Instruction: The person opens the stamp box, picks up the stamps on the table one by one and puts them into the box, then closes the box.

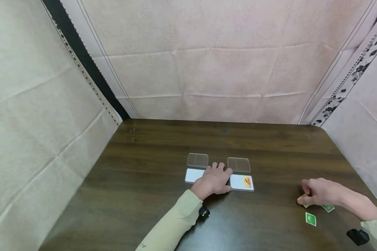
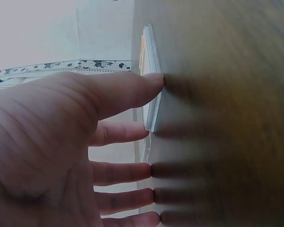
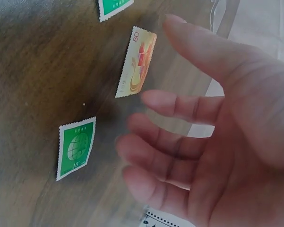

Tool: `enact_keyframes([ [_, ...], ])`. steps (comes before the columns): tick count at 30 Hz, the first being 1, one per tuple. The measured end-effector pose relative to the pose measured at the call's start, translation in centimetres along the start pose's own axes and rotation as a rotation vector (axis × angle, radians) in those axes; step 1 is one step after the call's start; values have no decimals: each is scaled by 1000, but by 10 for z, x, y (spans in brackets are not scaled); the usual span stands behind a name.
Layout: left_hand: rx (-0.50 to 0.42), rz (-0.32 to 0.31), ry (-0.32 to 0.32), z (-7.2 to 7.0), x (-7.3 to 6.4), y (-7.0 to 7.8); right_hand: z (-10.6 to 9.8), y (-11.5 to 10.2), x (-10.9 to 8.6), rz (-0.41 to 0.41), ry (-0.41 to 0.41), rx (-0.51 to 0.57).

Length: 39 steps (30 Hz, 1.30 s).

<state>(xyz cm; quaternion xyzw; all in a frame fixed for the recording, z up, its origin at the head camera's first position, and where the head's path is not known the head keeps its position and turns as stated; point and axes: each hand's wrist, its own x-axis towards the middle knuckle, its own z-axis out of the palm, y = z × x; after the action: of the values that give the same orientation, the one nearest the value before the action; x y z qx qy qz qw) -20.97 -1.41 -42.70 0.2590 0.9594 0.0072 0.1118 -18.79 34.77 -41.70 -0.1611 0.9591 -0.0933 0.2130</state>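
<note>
Right wrist: orange stamp (image 3: 137, 64) outside grip (image 3: 222, 127)

Stamps (image 1: 310, 219) and flat cases (image 1: 238, 182) lie on a brown table (image 1: 113, 195).

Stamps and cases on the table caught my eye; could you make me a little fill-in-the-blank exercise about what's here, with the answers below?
1. Near the right hand lie ____ green stamps.
2. The number printed on the yellow stamp is ____.
3. The hand nearer the white cases is the person's ____ one.
4. In the head view, the orange picture shows in the ____ one of those two cases.

Missing words: two; 80; left; right.
</note>
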Motion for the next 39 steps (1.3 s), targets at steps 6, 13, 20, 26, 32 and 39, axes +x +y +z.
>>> enact_keyframes([
  [6, -2, -2, 0, 0, 0, 1, 1, 2, -3, 8, 29, -45],
  [13, -4, 0, 2, 0, 1, 0, 4, 6, -2, -20, 51, -29],
  [20, 1, -3, -2, 1, 1, 0, 6, 12, -1, -68, 44, 18],
  [26, -1, -7, 2, 1, 1, 0, 8, 15, -2, -135, 89, 30],
  [32, 0, -4, 1, 1, 1, 0, 9, 15, -3, -132, 86, 87],
  [39, 5, 1, 4, 1, 1, 0, 13, 15, -3, -163, 117, 121],
])
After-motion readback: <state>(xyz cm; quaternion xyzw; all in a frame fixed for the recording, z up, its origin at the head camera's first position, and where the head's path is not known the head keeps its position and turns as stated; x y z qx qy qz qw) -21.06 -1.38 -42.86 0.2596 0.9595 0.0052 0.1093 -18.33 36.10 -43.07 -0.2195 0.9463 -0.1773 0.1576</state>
